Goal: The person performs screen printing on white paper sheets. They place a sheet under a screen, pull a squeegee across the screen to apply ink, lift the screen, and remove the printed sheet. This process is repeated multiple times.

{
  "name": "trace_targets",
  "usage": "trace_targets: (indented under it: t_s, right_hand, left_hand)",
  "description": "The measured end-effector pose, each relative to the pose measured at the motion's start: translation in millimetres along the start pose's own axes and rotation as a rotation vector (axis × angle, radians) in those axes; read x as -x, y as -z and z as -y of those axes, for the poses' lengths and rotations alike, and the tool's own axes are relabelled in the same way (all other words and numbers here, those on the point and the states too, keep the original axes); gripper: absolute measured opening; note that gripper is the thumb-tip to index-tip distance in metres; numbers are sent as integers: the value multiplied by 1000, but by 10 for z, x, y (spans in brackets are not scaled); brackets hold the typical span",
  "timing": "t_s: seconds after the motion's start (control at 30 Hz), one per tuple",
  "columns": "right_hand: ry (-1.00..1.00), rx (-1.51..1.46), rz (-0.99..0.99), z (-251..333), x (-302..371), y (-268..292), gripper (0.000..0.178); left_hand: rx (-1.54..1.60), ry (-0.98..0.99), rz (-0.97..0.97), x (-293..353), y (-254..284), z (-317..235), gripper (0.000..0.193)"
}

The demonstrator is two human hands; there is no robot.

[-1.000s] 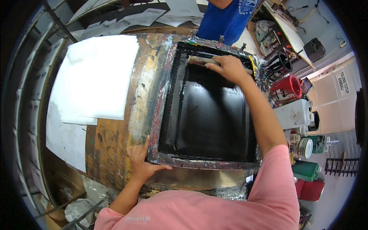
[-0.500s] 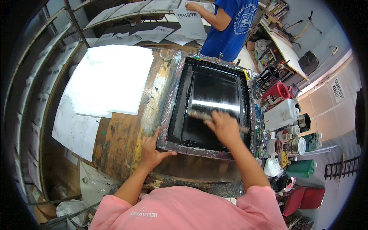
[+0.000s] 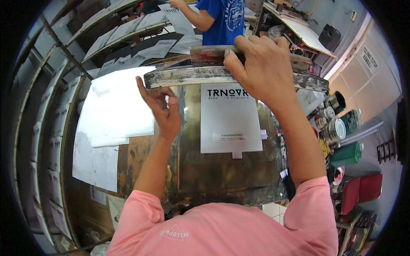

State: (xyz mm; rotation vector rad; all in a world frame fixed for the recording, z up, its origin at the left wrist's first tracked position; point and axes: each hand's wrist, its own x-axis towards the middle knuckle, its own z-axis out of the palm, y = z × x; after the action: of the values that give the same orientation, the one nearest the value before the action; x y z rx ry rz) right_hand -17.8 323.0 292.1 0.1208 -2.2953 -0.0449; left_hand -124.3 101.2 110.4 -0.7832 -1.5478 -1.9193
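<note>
The screen printing frame [image 3: 188,77] is tilted up, its near edge raised high. My right hand [image 3: 265,70] is closed round the squeegee [image 3: 209,55], a wooden bar lying along that raised edge, and it overlaps the frame too. At the frame's left end is my left hand [image 3: 160,109], index finger stretched out and the others loosely bent, holding nothing. Beneath, a white sheet [image 3: 230,119] with dark lettering lies on the brown printing board [image 3: 190,166]. Small pale tabs [image 3: 237,155] sit at its near and right edges. The screen's mesh is hidden.
A stack of white paper [image 3: 115,111] lies left of the board. Drying racks [image 3: 64,141] stand further left. Across the table, a person in a blue shirt [image 3: 222,23] holds a printed sheet [image 3: 177,19]. Tins [image 3: 333,128] and a green jerrycan [image 3: 347,154] crowd the right side.
The screen frame has swung up from flat, uncovering the printed sheet. My right hand and the squeegee have moved away from me and up. My left hand has risen with the frame's left corner.
</note>
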Motion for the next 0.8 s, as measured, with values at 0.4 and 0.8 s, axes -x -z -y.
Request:
trace_targets:
  t_s: [0.4, 0.8]
  right_hand:
    - [-2, -82, -114, -287, -576, -146, 42]
    - [-64, -61, -91, -200, -453, -117, 39]
  left_hand:
    - [-884, 40, 567, 22, -442, 2491, 17]
    - [-794, 528, 184, 5, 1116, 1223, 27]
